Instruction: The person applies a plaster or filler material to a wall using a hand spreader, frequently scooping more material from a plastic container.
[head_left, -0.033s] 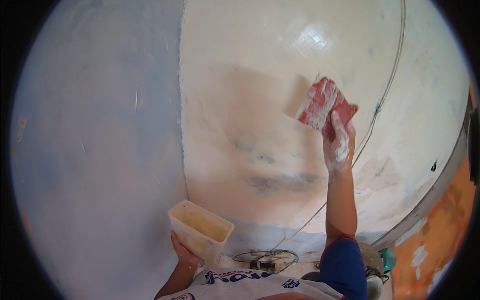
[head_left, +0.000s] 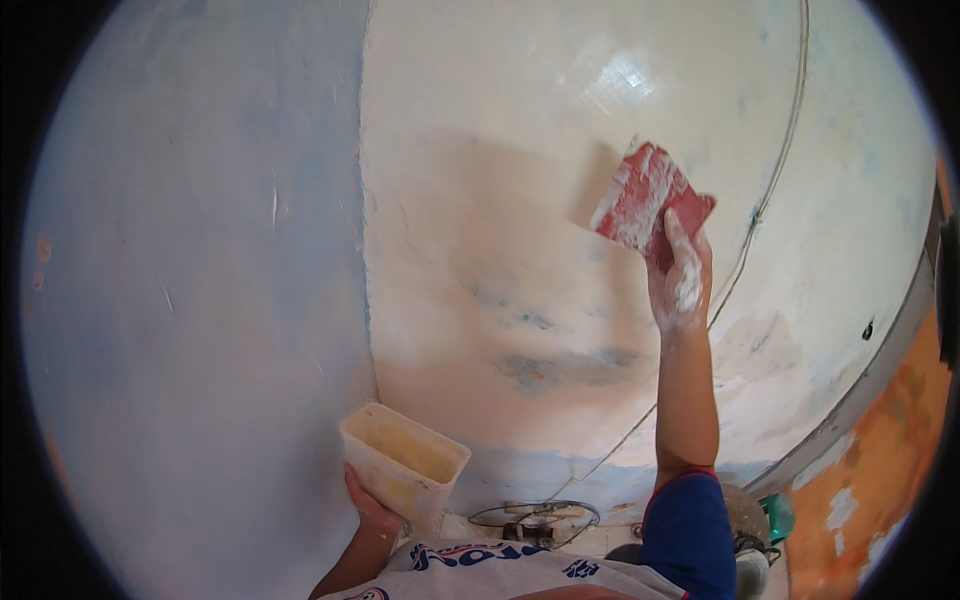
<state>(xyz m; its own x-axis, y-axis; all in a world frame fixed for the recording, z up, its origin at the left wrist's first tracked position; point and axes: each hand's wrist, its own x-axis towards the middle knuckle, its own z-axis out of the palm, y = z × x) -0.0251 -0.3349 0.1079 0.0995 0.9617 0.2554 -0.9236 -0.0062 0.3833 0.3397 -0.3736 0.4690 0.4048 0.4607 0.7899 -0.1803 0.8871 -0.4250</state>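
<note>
Red spreader gripped in right hand, upper right of frame; wall contact can't be told. Pale tub held by left hand, lower left. Spreader flanked by wide wall stretch to left, cable to right. Spreader face smeared with white paste.

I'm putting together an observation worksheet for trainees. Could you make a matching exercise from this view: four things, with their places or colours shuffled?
Things:
1. Scraper
2. Tub
3. Cord
4. Sleeve

Places or colours:
A. Dark blue with red trim
B. Held in the left hand
C. Running along the pale wall
D. Red, smeared white, in the right hand

Pairs: 1-D, 2-B, 3-C, 4-A
</note>
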